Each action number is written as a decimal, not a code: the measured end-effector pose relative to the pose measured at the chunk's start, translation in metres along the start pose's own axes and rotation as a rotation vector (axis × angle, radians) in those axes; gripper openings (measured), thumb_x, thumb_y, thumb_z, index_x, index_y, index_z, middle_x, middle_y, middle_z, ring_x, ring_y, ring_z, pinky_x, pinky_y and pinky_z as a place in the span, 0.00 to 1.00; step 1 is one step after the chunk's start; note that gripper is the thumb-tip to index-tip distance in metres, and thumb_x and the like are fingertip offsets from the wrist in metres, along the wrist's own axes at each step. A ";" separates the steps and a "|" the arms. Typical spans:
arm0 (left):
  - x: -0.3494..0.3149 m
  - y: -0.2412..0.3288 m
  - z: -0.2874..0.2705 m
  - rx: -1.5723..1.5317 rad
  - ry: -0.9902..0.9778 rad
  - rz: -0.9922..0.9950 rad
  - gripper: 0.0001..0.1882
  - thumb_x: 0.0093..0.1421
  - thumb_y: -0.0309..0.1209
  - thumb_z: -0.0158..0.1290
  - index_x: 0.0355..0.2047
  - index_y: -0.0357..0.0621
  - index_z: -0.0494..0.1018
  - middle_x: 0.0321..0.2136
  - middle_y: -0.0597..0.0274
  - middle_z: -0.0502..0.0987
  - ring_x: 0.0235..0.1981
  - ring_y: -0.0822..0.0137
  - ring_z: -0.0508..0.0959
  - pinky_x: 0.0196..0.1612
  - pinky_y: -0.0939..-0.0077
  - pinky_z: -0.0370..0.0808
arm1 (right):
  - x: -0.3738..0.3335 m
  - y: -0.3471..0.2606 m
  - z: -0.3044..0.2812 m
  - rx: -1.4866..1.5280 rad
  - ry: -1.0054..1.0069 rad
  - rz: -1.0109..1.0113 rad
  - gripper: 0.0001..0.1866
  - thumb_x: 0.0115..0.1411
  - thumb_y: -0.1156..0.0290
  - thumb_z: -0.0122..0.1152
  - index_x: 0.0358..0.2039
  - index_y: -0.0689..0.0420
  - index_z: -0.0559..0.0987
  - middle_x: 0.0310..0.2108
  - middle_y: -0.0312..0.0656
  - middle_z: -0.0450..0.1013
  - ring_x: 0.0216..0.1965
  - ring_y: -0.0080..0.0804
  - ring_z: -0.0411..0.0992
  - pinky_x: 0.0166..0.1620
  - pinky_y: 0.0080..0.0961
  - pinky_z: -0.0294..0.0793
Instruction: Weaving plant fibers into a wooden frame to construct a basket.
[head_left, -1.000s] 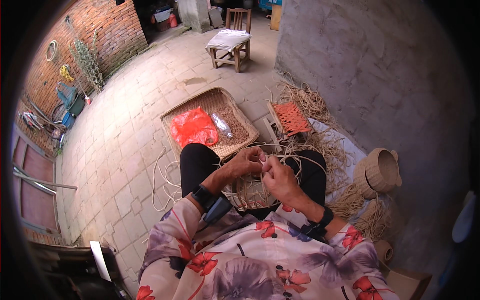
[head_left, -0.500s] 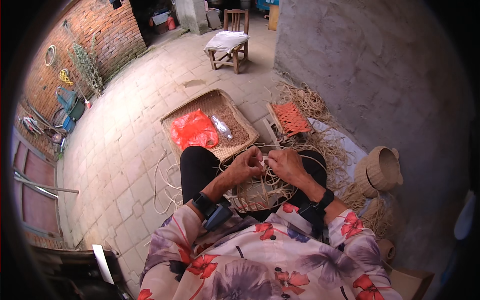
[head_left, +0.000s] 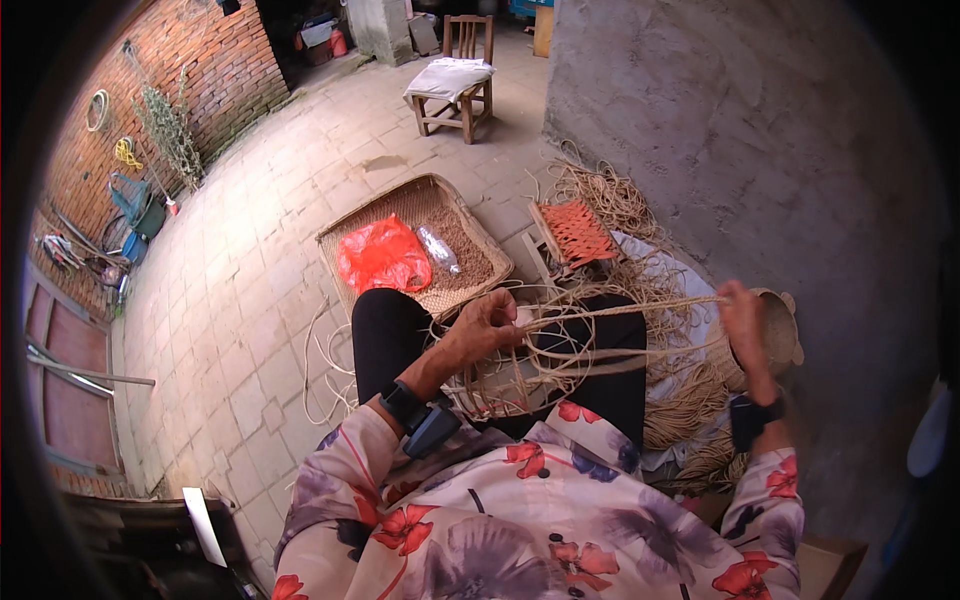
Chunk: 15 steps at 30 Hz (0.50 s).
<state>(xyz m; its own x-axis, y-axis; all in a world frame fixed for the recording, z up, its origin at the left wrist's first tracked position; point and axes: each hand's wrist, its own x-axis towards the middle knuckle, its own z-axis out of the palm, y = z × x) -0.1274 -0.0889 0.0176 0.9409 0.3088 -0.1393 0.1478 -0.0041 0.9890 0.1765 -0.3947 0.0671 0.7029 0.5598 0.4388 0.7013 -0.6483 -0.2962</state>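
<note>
Over my lap, my left hand [head_left: 485, 325] pinches pale straw cord [head_left: 630, 309] where it meets a loose, open weave of strands [head_left: 500, 385]. Out to the right, my right hand [head_left: 743, 325] is closed on the same cord, which stretches taut between both hands. A second strand runs lower, from the weave toward the right hand; its end is blurred. Behind my right hand stands a round woven basket [head_left: 778, 335], partly covered by it.
Ahead of my knees lies a square woven tray [head_left: 335, 262] with a red plastic bag [head_left: 385, 255] and a clear bottle [head_left: 438, 250]. A small stool with an orange woven seat [head_left: 577, 235] and heaps of cord [head_left: 680, 410] sit by the grey wall. Farther off is a wooden chair [head_left: 466, 100].
My right hand has swung from beside my left hand far out to the right, drawing the cord out straight. My left hand has stayed nearly in place.
</note>
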 end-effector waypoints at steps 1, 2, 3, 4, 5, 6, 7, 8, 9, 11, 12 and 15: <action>0.000 0.000 0.000 0.003 -0.015 0.005 0.13 0.54 0.21 0.57 0.32 0.43 0.63 0.25 0.65 0.74 0.29 0.74 0.76 0.33 0.80 0.74 | 0.005 0.034 -0.013 0.137 -0.007 0.044 0.05 0.50 0.74 0.59 0.29 0.55 0.76 0.19 0.43 0.72 0.20 0.38 0.72 0.25 0.35 0.69; 0.000 -0.001 0.001 0.011 -0.013 -0.010 0.13 0.54 0.21 0.57 0.32 0.43 0.63 0.25 0.65 0.74 0.29 0.74 0.76 0.33 0.80 0.74 | 0.009 0.067 -0.028 0.227 -0.031 0.173 0.03 0.51 0.74 0.60 0.28 0.56 0.76 0.19 0.38 0.72 0.18 0.32 0.71 0.23 0.31 0.68; 0.001 -0.001 0.001 0.001 -0.028 0.005 0.11 0.55 0.21 0.57 0.32 0.43 0.64 0.26 0.65 0.75 0.29 0.75 0.76 0.34 0.80 0.74 | 0.014 0.099 -0.045 0.404 -0.117 0.406 0.04 0.52 0.74 0.59 0.29 0.58 0.76 0.20 0.35 0.72 0.18 0.28 0.69 0.22 0.27 0.67; 0.001 -0.001 0.002 -0.005 -0.042 0.012 0.10 0.55 0.21 0.57 0.31 0.42 0.64 0.26 0.65 0.75 0.29 0.75 0.76 0.34 0.80 0.74 | 0.018 0.127 -0.058 0.559 -0.199 0.656 0.04 0.53 0.74 0.59 0.30 0.60 0.75 0.20 0.32 0.72 0.17 0.24 0.68 0.21 0.23 0.66; 0.002 -0.001 0.003 -0.006 -0.048 0.017 0.10 0.55 0.21 0.57 0.31 0.42 0.64 0.26 0.65 0.75 0.29 0.75 0.76 0.34 0.80 0.74 | 0.019 0.152 -0.066 0.561 -0.196 0.661 0.04 0.53 0.74 0.59 0.30 0.60 0.75 0.20 0.32 0.72 0.17 0.24 0.68 0.21 0.23 0.66; 0.002 -0.001 0.004 -0.069 -0.065 0.044 0.08 0.55 0.22 0.56 0.31 0.41 0.67 0.27 0.65 0.76 0.29 0.76 0.76 0.34 0.81 0.74 | 0.022 0.174 -0.072 0.780 -0.077 0.685 0.07 0.52 0.74 0.59 0.31 0.62 0.75 0.22 0.34 0.72 0.19 0.23 0.68 0.23 0.22 0.68; 0.002 0.000 0.004 -0.123 -0.081 0.053 0.07 0.56 0.22 0.56 0.31 0.40 0.69 0.27 0.66 0.76 0.29 0.77 0.76 0.34 0.82 0.74 | 0.022 0.190 -0.072 0.951 0.091 0.744 0.09 0.52 0.73 0.60 0.33 0.63 0.74 0.24 0.36 0.72 0.21 0.23 0.68 0.25 0.22 0.69; 0.001 0.000 0.004 -0.129 -0.081 0.064 0.07 0.56 0.22 0.56 0.31 0.40 0.69 0.27 0.66 0.76 0.29 0.77 0.76 0.34 0.82 0.74 | 0.023 0.201 -0.067 0.999 0.043 0.710 0.09 0.52 0.73 0.60 0.33 0.63 0.74 0.24 0.36 0.72 0.21 0.23 0.68 0.25 0.22 0.69; 0.001 0.001 0.004 -0.049 -0.052 0.020 0.06 0.56 0.23 0.57 0.33 0.40 0.71 0.27 0.67 0.77 0.29 0.77 0.76 0.35 0.82 0.74 | 0.024 0.206 -0.062 0.758 0.093 0.660 0.12 0.51 0.73 0.61 0.36 0.64 0.74 0.27 0.38 0.73 0.25 0.26 0.70 0.29 0.25 0.71; -0.001 0.003 0.004 0.032 -0.023 -0.024 0.06 0.56 0.24 0.57 0.34 0.40 0.73 0.28 0.67 0.77 0.29 0.77 0.76 0.35 0.83 0.74 | 0.028 0.196 -0.045 0.209 -0.028 0.475 0.22 0.48 0.73 0.63 0.46 0.62 0.74 0.39 0.48 0.74 0.40 0.42 0.74 0.43 0.35 0.73; -0.002 0.004 0.004 0.039 -0.011 -0.046 0.06 0.56 0.25 0.57 0.35 0.40 0.74 0.28 0.67 0.77 0.29 0.77 0.76 0.36 0.82 0.74 | 0.022 0.181 -0.040 -0.047 -0.185 0.219 0.25 0.46 0.73 0.64 0.48 0.60 0.73 0.42 0.51 0.73 0.44 0.46 0.73 0.45 0.35 0.73; -0.003 0.006 0.004 0.116 0.015 -0.063 0.08 0.57 0.27 0.57 0.37 0.39 0.77 0.29 0.66 0.78 0.30 0.76 0.76 0.37 0.81 0.74 | -0.001 0.094 -0.010 -0.248 -0.469 -0.082 0.25 0.43 0.73 0.65 0.45 0.61 0.75 0.42 0.54 0.74 0.46 0.48 0.73 0.47 0.35 0.73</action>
<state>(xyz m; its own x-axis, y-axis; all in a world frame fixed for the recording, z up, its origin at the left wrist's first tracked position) -0.1285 -0.0937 0.0242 0.9241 0.3262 -0.1992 0.2414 -0.0940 0.9659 0.2404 -0.4612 0.0469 0.6641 0.7476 0.0089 0.7472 -0.6632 -0.0426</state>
